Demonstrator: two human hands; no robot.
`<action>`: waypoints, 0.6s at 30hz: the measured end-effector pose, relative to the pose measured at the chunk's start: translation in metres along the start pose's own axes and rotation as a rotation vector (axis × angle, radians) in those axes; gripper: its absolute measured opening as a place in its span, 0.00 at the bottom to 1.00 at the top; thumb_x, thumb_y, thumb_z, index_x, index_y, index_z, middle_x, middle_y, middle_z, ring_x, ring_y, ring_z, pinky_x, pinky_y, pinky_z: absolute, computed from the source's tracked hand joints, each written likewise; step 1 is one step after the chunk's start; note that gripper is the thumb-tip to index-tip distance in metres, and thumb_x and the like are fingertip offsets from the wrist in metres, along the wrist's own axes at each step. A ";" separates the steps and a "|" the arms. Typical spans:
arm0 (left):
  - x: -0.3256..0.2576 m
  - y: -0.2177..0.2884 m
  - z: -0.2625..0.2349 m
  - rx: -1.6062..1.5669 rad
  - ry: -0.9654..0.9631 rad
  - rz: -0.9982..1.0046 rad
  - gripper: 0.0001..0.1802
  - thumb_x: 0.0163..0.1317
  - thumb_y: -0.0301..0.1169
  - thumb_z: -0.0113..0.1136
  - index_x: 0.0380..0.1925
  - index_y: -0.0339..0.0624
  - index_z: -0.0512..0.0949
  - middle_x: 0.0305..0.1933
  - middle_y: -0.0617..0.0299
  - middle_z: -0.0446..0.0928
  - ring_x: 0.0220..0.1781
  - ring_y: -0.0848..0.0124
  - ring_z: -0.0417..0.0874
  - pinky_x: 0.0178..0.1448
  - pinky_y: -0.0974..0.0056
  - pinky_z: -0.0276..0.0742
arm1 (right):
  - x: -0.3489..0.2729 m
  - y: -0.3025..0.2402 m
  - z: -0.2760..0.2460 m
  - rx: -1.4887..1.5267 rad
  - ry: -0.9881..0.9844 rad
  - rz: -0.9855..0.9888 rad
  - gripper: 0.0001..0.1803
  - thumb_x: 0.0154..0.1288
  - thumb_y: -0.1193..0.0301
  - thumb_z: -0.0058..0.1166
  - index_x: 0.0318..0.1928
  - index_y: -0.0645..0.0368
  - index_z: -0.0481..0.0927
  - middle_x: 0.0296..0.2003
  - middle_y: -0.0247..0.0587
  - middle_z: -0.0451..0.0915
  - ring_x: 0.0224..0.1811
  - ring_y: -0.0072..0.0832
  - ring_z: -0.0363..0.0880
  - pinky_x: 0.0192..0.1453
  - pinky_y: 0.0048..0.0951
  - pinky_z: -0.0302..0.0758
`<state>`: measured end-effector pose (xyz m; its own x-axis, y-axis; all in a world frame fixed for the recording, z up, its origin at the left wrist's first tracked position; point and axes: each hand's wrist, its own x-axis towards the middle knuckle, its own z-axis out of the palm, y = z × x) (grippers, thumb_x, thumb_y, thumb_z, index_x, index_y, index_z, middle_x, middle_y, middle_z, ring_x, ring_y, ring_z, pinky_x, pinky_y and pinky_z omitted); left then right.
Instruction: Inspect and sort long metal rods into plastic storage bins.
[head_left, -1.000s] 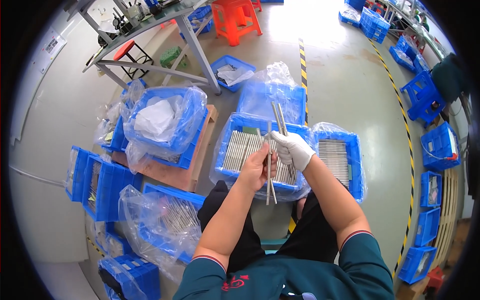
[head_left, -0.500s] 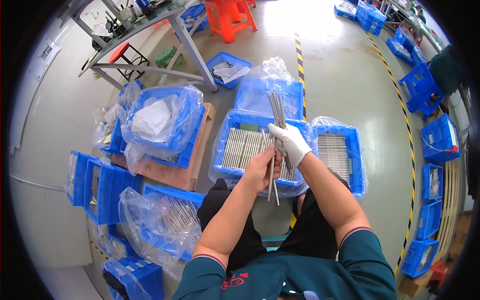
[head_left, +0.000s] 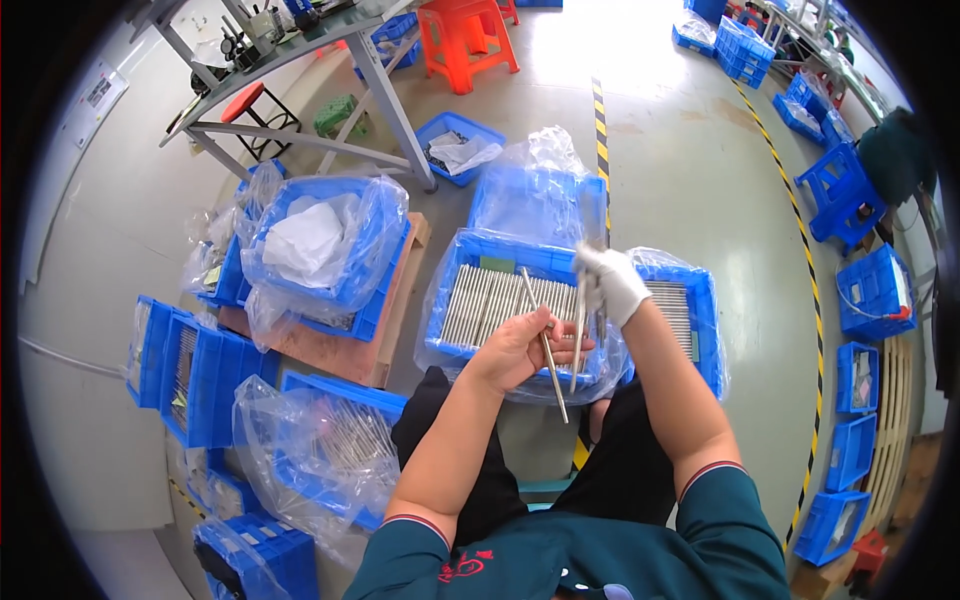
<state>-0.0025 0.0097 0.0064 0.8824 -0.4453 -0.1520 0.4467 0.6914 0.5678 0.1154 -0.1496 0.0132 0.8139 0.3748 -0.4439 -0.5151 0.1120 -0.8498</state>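
Note:
A slim metal rod [head_left: 555,375] slants through my bare left hand [head_left: 512,350], pinched near the thumb while the other fingers stretch out to the right. My right hand [head_left: 614,284], in a white glove, is closed around metal rods [head_left: 579,335]; motion blurs them, so I cannot tell how many. Both hands hover over a blue bin [head_left: 435,325] lined with clear plastic, where rows of similar rods [head_left: 480,305] lie side by side. A green piece [head_left: 497,264] sits at the bin's far edge.
Another blue bin of rods [head_left: 712,330] stands at right. Left of me are a plastic-lined bin [head_left: 375,245] on a pallet [head_left: 375,365] and a bagged bin of rods [head_left: 300,480]. A workbench [head_left: 300,50] and red stool [head_left: 465,45] stand farther off.
My right hand has moved right, away from my left, taking rods with it. My left fingers have loosened and spread, with a rod still at the thumb.

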 end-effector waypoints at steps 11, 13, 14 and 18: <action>-0.002 -0.006 -0.008 0.224 0.208 0.110 0.21 0.65 0.48 0.51 0.31 0.39 0.73 0.25 0.64 0.70 0.24 0.72 0.73 0.31 0.66 0.72 | -0.009 0.004 0.040 -0.611 -0.047 -0.169 0.23 0.63 0.52 0.49 0.32 0.62 0.78 0.18 0.37 0.74 0.21 0.22 0.71 0.27 0.27 0.68; 0.000 -0.001 -0.012 0.296 0.307 0.210 0.21 0.65 0.48 0.51 0.31 0.40 0.73 0.25 0.65 0.71 0.26 0.74 0.74 0.32 0.67 0.73 | -0.023 -0.003 0.039 -0.690 0.037 -0.197 0.23 0.64 0.53 0.48 0.33 0.63 0.78 0.18 0.38 0.77 0.21 0.24 0.76 0.28 0.28 0.70; -0.001 0.003 -0.012 0.314 0.365 0.270 0.21 0.65 0.49 0.51 0.31 0.40 0.73 0.25 0.66 0.71 0.26 0.74 0.75 0.32 0.67 0.74 | -0.027 -0.001 0.037 -0.662 0.025 -0.178 0.22 0.64 0.54 0.48 0.34 0.62 0.78 0.18 0.37 0.77 0.20 0.23 0.75 0.27 0.26 0.69; -0.003 0.017 -0.027 0.169 0.568 0.539 0.19 0.66 0.47 0.51 0.32 0.41 0.73 0.22 0.67 0.70 0.24 0.77 0.73 0.31 0.71 0.72 | -0.046 -0.002 0.041 -0.513 -0.111 -0.030 0.17 0.65 0.58 0.48 0.37 0.60 0.79 0.19 0.36 0.77 0.15 0.16 0.68 0.21 0.21 0.64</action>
<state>0.0067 0.0385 -0.0056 0.9310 0.3150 -0.1844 -0.0511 0.6128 0.7886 0.0677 -0.1298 0.0468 0.7785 0.4765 -0.4085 -0.2716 -0.3310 -0.9037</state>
